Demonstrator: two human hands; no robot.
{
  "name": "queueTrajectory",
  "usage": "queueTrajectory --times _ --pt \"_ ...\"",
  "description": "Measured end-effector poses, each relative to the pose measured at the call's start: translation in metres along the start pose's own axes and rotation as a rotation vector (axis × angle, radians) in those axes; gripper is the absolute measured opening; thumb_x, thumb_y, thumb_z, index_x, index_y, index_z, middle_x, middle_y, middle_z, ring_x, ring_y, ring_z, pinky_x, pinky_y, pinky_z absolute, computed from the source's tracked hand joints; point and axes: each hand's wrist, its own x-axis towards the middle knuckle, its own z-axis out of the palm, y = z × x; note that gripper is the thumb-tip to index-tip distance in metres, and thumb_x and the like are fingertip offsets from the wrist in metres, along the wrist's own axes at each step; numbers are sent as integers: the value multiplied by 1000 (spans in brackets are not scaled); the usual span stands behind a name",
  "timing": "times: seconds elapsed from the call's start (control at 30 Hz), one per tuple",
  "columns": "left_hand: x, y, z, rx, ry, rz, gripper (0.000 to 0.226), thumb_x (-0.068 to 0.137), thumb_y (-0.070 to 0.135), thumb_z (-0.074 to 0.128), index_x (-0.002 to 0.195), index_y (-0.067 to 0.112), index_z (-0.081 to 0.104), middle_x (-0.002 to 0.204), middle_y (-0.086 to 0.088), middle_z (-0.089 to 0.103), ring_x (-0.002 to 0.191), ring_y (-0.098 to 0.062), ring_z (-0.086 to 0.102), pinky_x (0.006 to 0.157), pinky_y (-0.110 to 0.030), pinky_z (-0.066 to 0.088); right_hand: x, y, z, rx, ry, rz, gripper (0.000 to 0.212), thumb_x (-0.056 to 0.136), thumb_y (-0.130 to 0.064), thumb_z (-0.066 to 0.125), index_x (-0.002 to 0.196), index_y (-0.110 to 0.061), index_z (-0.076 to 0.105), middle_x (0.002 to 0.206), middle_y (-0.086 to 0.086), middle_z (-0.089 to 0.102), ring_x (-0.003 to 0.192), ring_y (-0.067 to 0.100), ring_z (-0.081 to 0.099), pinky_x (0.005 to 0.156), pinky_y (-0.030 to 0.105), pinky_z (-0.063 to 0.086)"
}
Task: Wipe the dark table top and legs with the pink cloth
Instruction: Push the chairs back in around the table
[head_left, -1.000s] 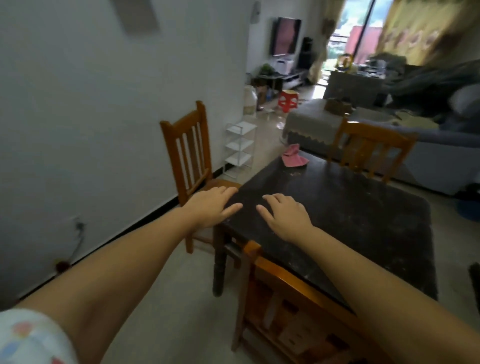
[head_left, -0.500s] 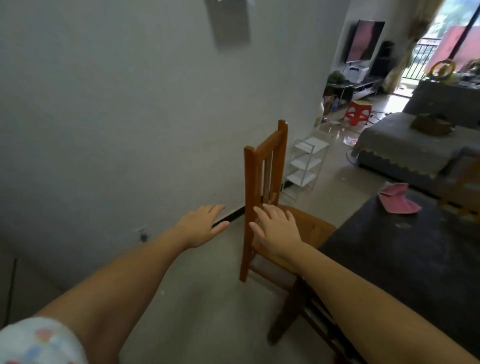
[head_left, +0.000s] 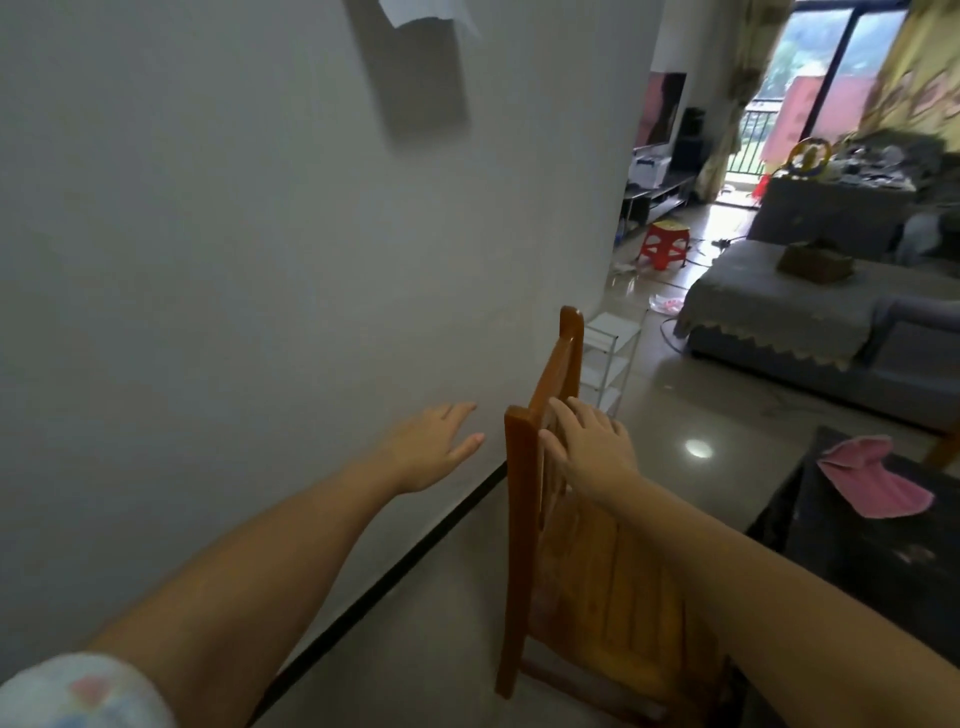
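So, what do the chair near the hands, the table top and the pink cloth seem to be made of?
The chair looks like solid wood with a glossy orange-brown varnish: grain lines show on the seat and the rail shines. The table top is dark and looks like stone or a stone-look laminate, with pale speckles; I cannot tell which. The pink cloth appears to be soft fabric, since it lies folded and creased.

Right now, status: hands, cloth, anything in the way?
Left hand open, empty, near wall. Right hand open at brown wooden chair backrest, contact unclear. Crumpled pink cloth untouched on dark table top. Chair stands between hands and table.
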Motion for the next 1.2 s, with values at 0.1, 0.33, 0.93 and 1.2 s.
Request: queueTrajectory --times 0.1,0.33,0.93,1.2 --pt "61 -21 1 -17 -5 27 58 95 51 28 144 20 22 145 -5 35 128 -20 37 101 -36 33 56 1 9 108 0 114 61 97 -54 29 149 -23 21 154 5 26 141 26 25 113 50 26" --pt "177 -42 18 -17 -91 215 53 96 46 31 142 19 27 142 -5 39 126 -21 39 100 -37 36 134 -2 51 559 -202 449 88 83 -53 59 148 -24 8 133 17 47 110 32 58 88 47 54" --pt "403 -8 79 -159 -228 1152 68 83 51 14 54 4 55 55 -10 56 51 -23 50 59 -35 44 194 -52 38 346 -148 1191 24 93 -16 51 114 -14 39 101 10 59 91 29 60 69 37 48" --pt "414 1 97 -344 -39 1352 43 85 31 31 44 19 35 43 6 32 38 -14 30 46 -11 13 190 -56 38 211 -96 1263 34 94 -14 52 125 -13 38 102 11 61 90 30 59 61 35 40"
